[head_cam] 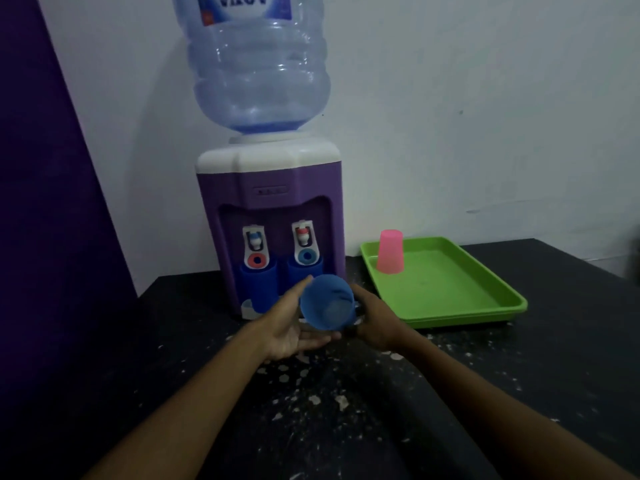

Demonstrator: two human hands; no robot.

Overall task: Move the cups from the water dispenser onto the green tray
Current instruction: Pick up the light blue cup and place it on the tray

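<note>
Blue cup (327,303) cradled between both hands, mouth toward camera; left hand (291,327) spread, right hand (375,322) wrapping; green tray (485,308) right of hands, nearer right one.

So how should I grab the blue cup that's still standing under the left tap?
Hold the blue cup around its side wall, coming straight from the front. It stands tucked in the dispenser's recess, with the tap right above its rim, so reaching down from the top looks blocked. The second standing cup is close on its right, so wrap your fingers round the front and slide it out toward you.
</note>
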